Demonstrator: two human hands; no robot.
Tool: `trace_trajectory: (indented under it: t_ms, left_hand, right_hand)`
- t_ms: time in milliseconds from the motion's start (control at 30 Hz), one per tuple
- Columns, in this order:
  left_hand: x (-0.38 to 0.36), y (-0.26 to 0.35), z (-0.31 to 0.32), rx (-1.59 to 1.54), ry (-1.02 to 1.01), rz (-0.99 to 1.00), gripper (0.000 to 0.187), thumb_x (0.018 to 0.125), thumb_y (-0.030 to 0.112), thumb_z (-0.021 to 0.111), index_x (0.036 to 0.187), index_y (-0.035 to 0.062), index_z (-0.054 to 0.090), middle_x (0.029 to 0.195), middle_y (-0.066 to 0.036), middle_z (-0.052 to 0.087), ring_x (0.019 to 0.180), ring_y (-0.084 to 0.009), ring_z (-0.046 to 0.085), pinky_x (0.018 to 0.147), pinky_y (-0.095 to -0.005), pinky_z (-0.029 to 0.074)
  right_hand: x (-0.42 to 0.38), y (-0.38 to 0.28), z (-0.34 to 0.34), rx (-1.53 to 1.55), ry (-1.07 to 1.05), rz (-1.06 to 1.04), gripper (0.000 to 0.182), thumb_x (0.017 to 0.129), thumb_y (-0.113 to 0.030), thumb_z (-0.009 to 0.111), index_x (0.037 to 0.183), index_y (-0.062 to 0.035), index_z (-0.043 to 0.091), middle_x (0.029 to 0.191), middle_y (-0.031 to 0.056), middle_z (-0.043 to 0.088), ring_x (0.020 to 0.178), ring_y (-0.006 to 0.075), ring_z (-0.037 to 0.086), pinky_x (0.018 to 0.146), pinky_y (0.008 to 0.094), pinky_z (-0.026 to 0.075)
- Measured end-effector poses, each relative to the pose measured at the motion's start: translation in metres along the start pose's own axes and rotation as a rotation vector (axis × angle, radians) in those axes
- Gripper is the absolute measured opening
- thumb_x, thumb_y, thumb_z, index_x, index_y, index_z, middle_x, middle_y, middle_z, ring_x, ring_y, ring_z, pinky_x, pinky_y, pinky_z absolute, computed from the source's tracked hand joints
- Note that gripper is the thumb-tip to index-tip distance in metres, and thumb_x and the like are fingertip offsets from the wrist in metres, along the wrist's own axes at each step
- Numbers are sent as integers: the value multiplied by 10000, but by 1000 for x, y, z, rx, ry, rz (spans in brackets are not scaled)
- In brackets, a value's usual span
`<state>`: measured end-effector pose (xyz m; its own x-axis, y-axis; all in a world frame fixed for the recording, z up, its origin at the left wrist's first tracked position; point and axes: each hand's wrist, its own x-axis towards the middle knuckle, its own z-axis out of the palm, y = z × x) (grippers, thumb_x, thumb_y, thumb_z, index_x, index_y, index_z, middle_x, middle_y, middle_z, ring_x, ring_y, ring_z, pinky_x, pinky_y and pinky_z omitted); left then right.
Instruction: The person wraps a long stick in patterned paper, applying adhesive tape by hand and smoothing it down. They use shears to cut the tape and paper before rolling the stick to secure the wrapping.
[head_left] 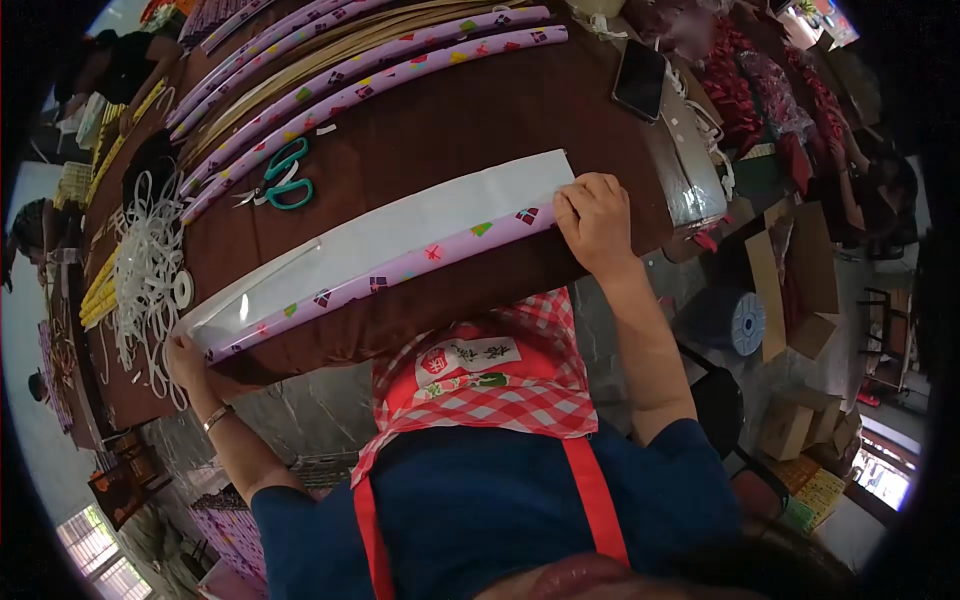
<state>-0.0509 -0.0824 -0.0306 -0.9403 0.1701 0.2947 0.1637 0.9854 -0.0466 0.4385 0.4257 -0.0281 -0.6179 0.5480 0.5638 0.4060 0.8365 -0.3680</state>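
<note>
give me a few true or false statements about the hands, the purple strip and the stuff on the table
1. The right hand presses one end of the purple strip. True.
2. The left hand holds the scissors. False: it is at the strip's other end; the scissors lie alone on the table.
3. The scissors have red handles. False: they are teal.
4. A phone lies on the table. True.
5. The white sheet lies alongside the strip. True.
</note>
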Motion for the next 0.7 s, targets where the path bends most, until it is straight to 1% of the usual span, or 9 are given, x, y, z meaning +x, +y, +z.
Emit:
trace_trajectory:
  t_ms: [100, 167, 200, 267, 333, 400, 500, 600, 700]
  left_hand:
    - [-6, 39, -30, -61, -109, -59, 363, 926, 260, 461, 1180, 53, 618, 1101, -172, 646, 997, -371, 617, 862, -463, 479]
    - [6, 37, -7, -184, 172, 128, 350, 922, 203, 466, 1193, 44, 620, 1127, -187, 632, 1020, -371, 611, 873, -460, 481]
    - [-9, 74, -31, -233, 294, 177, 318, 907, 143, 498, 1177, 39, 629, 1142, -199, 620, 1045, -368, 600, 879, -440, 482]
    - [-24, 130, -48, -473, 352, 270, 286, 878, 74, 552, 1149, 38, 635, 1090, -173, 635, 1029, -356, 598, 886, -420, 478]
    - [-57, 209, -77, -725, 330, 525, 235, 843, 46, 612, 1076, 34, 646, 1030, -146, 643, 971, -337, 606, 855, -409, 484]
    - [-103, 280, -104, -904, 54, 771, 187, 811, 24, 648, 997, 38, 652, 981, -134, 641, 921, -325, 607, 819, -407, 487]
    - [-154, 343, -124, -1031, -175, 1163, 130, 789, 66, 684, 913, 54, 650, 955, -114, 634, 918, -305, 597, 790, -408, 478]
    - [-184, 371, -125, -1049, -303, 1248, 220, 758, 91, 722, 959, 43, 645, 941, -132, 623, 910, -338, 587, 790, -415, 485]
    - [-201, 379, -122, -968, -329, 1289, 285, 726, 188, 757, 970, 100, 641, 959, -69, 586, 906, -280, 575, 735, -399, 483]
  right_hand:
    - [1, -2, -2, -11, -24, 17, 127, 840, -196, 639, 825, -76, 677, 863, 42, 578, 863, 255, 544, 756, 409, 426]
    - [0, 0, -1, -9, -3, 2, 135, 849, -197, 633, 834, -71, 678, 864, 47, 579, 864, 260, 543, 757, 411, 426]
    - [0, 0, -1, -9, -10, -4, 135, 849, -197, 633, 834, -71, 678, 864, 47, 579, 864, 260, 543, 757, 411, 426]
    - [1, 1, -2, -15, -38, -3, 139, 858, -196, 627, 837, -69, 679, 877, 49, 581, 859, 267, 542, 763, 416, 426]
    - [1, -1, -3, -26, -53, 0, 143, 859, -201, 627, 849, -68, 679, 892, 53, 585, 871, 271, 542, 770, 416, 427]
    - [1, -1, -6, -45, -65, 5, 148, 861, -206, 627, 862, -67, 679, 907, 56, 589, 883, 275, 543, 776, 417, 428]
    - [1, 1, -8, -62, -97, 41, 192, 853, -237, 638, 921, -60, 666, 959, 78, 599, 938, 289, 545, 811, 416, 428]
    - [4, 7, -12, -43, -90, 26, 287, 845, -277, 647, 1009, -43, 637, 1015, 107, 603, 1004, 312, 538, 869, 426, 424]
    - [6, 13, -14, 42, -154, 44, 363, 841, -302, 651, 1074, -27, 609, 1069, 142, 597, 1058, 339, 528, 936, 439, 406]
